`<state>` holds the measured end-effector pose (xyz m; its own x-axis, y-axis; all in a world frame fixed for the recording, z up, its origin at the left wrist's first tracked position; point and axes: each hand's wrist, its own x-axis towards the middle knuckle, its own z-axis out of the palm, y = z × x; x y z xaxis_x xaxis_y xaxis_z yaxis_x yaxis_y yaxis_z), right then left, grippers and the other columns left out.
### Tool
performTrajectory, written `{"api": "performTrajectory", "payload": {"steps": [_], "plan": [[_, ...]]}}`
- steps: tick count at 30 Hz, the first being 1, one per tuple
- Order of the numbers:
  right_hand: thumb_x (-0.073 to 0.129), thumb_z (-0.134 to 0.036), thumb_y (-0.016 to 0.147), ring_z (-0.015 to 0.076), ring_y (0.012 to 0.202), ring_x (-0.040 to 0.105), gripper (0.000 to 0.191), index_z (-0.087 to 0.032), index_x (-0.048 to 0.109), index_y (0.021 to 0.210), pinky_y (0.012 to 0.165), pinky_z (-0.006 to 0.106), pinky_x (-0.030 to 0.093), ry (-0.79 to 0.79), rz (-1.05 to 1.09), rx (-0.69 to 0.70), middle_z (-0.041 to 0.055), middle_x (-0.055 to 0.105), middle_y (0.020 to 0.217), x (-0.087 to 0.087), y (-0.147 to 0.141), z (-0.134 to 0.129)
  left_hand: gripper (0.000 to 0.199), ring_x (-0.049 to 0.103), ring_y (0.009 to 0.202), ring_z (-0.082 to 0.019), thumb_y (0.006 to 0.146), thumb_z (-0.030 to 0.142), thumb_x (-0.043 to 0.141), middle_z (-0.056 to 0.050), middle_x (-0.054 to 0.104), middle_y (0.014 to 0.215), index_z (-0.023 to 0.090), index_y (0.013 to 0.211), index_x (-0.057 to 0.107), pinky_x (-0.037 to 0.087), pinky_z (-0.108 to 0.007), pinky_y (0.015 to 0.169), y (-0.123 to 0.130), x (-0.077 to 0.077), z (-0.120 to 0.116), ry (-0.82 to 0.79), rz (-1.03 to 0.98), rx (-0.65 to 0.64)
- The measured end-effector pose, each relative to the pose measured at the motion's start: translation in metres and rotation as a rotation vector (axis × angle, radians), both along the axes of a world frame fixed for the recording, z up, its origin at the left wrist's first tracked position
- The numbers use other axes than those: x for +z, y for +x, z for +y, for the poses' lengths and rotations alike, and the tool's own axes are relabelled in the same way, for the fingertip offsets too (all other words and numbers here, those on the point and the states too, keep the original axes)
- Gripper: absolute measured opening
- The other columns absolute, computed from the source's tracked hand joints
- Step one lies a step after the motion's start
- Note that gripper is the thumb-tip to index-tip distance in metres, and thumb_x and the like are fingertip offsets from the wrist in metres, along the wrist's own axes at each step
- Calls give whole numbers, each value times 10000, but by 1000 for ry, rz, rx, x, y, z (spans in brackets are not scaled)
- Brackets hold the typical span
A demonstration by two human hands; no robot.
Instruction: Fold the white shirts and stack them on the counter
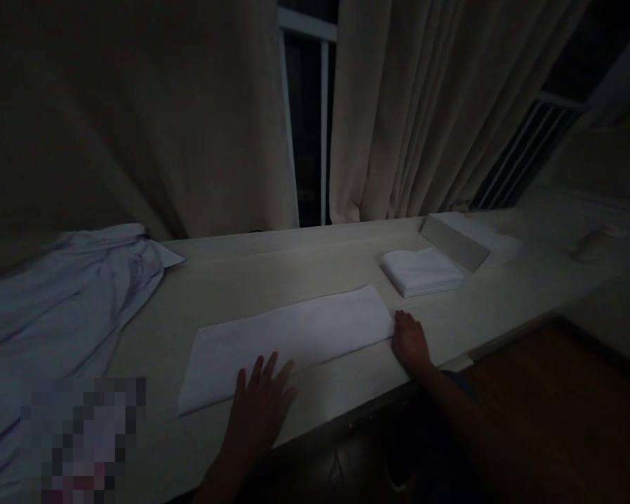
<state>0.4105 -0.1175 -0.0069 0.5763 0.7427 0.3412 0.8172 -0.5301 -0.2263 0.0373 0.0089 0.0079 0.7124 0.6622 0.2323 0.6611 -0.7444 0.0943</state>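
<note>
A long strip of folded white cloth [294,332] lies flat on the pale counter [152,350] in front of me. My left hand [260,399] rests on its near edge, left of the middle, with fingers spread. At the strip's right end is my right hand [410,339], its fingertips touching the corner and the fingers close together and bent. Whether they pinch the cloth is hidden. Just beyond the right hand sits a neat stack of folded white cloth [424,271].
Crumpled pale cloth [68,301] covers the counter's left end. A white box-like object [459,241] stands behind the folded stack, and a small blurred item [598,241] lies farther right. Beige curtains [388,105] hang along the back. The front edge drops to a dark floor.
</note>
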Motion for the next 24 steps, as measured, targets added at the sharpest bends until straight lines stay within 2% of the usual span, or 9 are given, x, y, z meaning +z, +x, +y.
{"api": "performTrajectory", "payload": {"steps": [2, 5, 8, 11, 13, 15, 19, 24], "plan": [[236, -199, 964, 291, 1298, 403, 487, -48, 448, 1376, 1094, 468, 229, 42, 49, -13, 196, 502, 1374, 0, 2, 0, 514, 234, 1427, -333, 930, 432, 395, -99, 353, 1521, 247, 1409, 427, 185, -606, 1135, 13, 3, -8, 24, 1, -14], [188, -222, 981, 265, 1280, 431, 501, -47, 448, 1372, 1101, 439, 238, 131, 116, -29, 184, 514, 1363, 1, 5, -2, 523, 263, 1421, -304, 937, 414, 374, -122, 371, 1507, 181, 1402, 426, 199, -560, 1157, 53, 11, -30, 33, -5, -148], [148, -296, 1001, 240, 1259, 455, 532, -52, 461, 1356, 1106, 408, 257, 240, 177, -35, 170, 532, 1345, 1, 6, -3, 532, 268, 1423, -275, 940, 412, 363, -125, 363, 1512, 156, 1404, 413, 230, -520, 1165, 116, 24, -55, 5, -24, -306], [132, -367, 1008, 229, 1253, 466, 568, -62, 480, 1339, 1096, 395, 293, 348, 250, -39, 159, 550, 1327, 0, 9, -5, 552, 253, 1429, -265, 945, 407, 343, -136, 331, 1527, 116, 1411, 399, 240, -484, 1169, 184, 33, -69, -20, -35, -416], [120, -392, 1010, 224, 1250, 474, 585, -75, 495, 1327, 1090, 397, 310, 398, 298, -54, 152, 559, 1319, -1, 12, -5, 582, 213, 1443, -261, 942, 419, 343, -133, 290, 1546, 103, 1430, 370, 215, -473, 1178, 222, 32, -72, -15, -30, -437], [118, -397, 1012, 220, 1253, 477, 587, -83, 505, 1321, 1098, 405, 302, 420, 328, -66, 148, 565, 1316, -1, 14, -5, 619, 172, 1454, -267, 932, 450, 358, -120, 253, 1563, 118, 1454, 334, 188, -485, 1181, 248, 26, -70, -2, -10, -411], [166, -383, 1015, 225, 1300, 437, 553, -83, 506, 1331, 1130, 433, 250, 358, 290, -35, 154, 527, 1366, 8, 8, -5, 643, 151, 1458, -273, 929, 476, 340, -75, 236, 1574, 190, 1498, 247, 167, -507, 1174, 265, 8, -66, 19, 41, -368], [243, -394, 1009, 223, 1407, 282, 501, -154, 483, 1378, 1173, 460, 128, 185, 188, 196, 92, 431, 1467, 26, -16, -1, 659, 118, 1465, -258, 929, 413, 366, -65, 204, 1582, 213, 1520, 152, 121, -487, 1183, 262, 2, -63, 47, 61, -457]]}}
